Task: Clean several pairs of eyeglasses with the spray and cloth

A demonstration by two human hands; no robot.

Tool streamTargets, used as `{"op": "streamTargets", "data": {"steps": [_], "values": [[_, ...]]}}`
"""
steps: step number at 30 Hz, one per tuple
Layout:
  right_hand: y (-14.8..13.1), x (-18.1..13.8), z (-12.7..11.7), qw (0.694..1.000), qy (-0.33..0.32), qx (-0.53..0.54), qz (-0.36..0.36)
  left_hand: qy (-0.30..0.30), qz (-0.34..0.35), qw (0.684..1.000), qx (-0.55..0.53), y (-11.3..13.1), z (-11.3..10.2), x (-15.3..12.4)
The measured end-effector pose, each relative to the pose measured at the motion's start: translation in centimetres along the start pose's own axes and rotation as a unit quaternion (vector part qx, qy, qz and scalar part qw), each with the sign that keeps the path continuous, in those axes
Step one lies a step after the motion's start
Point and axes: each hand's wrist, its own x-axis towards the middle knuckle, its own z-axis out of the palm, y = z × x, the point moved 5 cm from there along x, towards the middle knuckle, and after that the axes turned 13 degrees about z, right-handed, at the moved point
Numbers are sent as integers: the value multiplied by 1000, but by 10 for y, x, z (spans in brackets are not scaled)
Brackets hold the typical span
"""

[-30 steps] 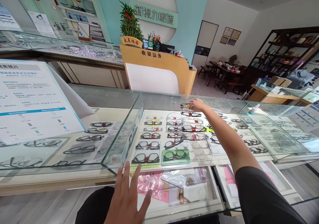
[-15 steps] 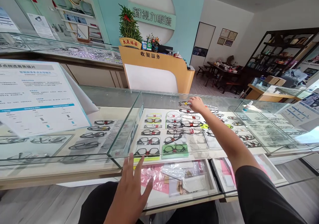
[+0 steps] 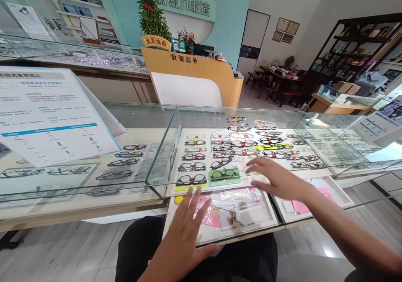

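My left hand (image 3: 186, 227) rests flat with fingers spread on the near edge of a pulled-out drawer (image 3: 266, 227) holding pink papers (image 3: 209, 215) and clear plastic packets (image 3: 235, 200). My right hand (image 3: 276, 179) hovers open, fingers stretched out, over the near right part of the white display tray (image 3: 201, 132) inside the glass counter. The tray carries several rows of eyeglass frames (image 3: 191, 166), one pair on a green card (image 3: 223, 175). Neither hand holds anything.
A glass counter top (image 3: 157, 148) with a standing printed sign (image 3: 47, 114) lies to the left. A wooden cashier desk (image 3: 191, 81) with a plant (image 3: 150, 16) stands beyond. More glass cases (image 3: 361, 144) run right; dark shelves and a table fill the far right.
My right hand has pulled back from the far row of glasses to the near part of the tray. My left hand slid forward onto the drawer edge. The view tilted down.
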Motion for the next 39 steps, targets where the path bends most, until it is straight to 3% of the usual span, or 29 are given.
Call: {"op": "streamTargets", "data": {"steps": [4,8,11,14,18,21,26,29,34,39], "values": [[-8,-43,43,995,-96,4,39,-4,34,999,20,-1,-1,4],[18,-60,66,990,-84,-33,107,25,38,998,32,-18,-6,14],[60,-77,64,984,-42,-62,162,30,16,998,44,-37,-12,21],[119,-107,53,965,-3,-100,244,27,-8,998,58,-58,-15,23],[201,-161,45,907,-2,-173,385,23,-47,997,48,-82,-15,29],[234,-189,49,885,-20,-179,429,34,-63,996,49,-90,-21,37],[244,-199,53,864,2,-233,446,52,-73,993,73,-89,-32,50],[237,-192,49,866,30,-271,418,72,-79,991,74,-88,-33,55],[233,-181,44,867,75,-311,382,80,-100,991,43,-91,-27,61],[249,-165,43,868,86,-305,383,69,-117,989,56,-104,-16,63]]}}
